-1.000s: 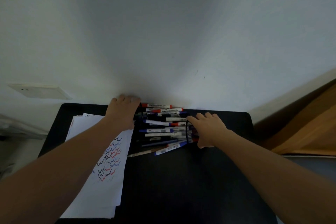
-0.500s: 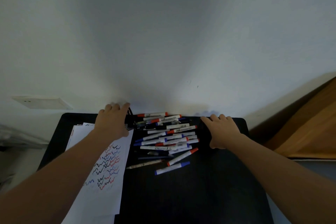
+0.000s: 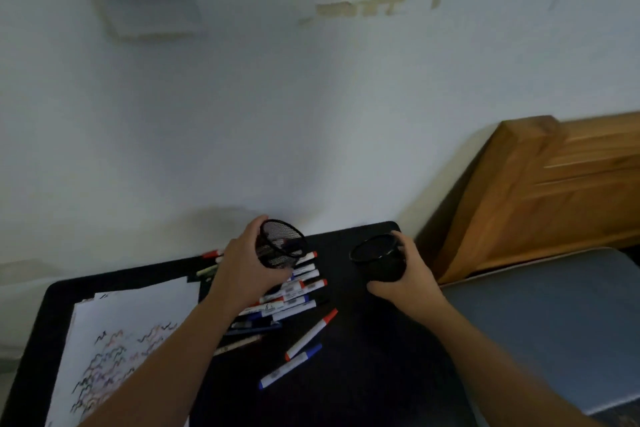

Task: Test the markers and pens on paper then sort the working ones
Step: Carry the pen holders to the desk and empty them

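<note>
Holding one black mesh cup in each hand here, both over the black table (image 3: 381, 374) near the middle of the frame. Left hand (image 3: 247, 272) is wrapped around a mesh pen cup (image 3: 280, 248) that's tipped over with its open mouth facing up and to the right, right above the pile of markers (image 3: 294, 291). Right hand (image 3: 412, 279) has its fingers curled around the second cup (image 3: 379, 262), which sits a bit right of center, apart from the pile. Most markers lie bunched together under the left hand, white barrels with red or blue caps. A red-capped marker (image 3: 311, 333) and a blue-capped marker (image 3: 289, 366) lie apart, lower down. Scribbled paper (image 3: 114, 340) sits in the lower left, covered in wavy test lines. Whole shot is kinda blurry.
</note>
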